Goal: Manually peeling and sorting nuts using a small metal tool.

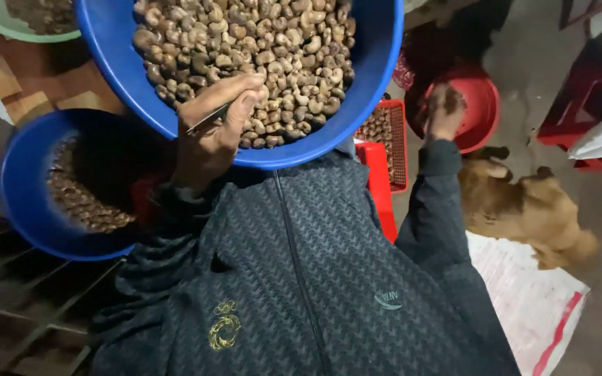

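A large blue basin (377,63) full of brown cashew nuts rests on my lap against my dark patterned jacket. My left hand (214,132) lies over its near rim, pinching a thin metal pick between thumb and fingers. A second blue basin (19,188) at the left holds a smaller heap of dark shells. My right hand (444,111) reaches out to the right over a red bowl (485,104); it is blurred, the fingers look curled, and what they hold is not visible.
A red slatted crate (398,146) with nuts stands beside the red bowl. A tan dog (531,209) lies on the floor at the right, next to a white sack (531,299). A green basin (8,24) sits top left. Red furniture (580,104) at the far right.
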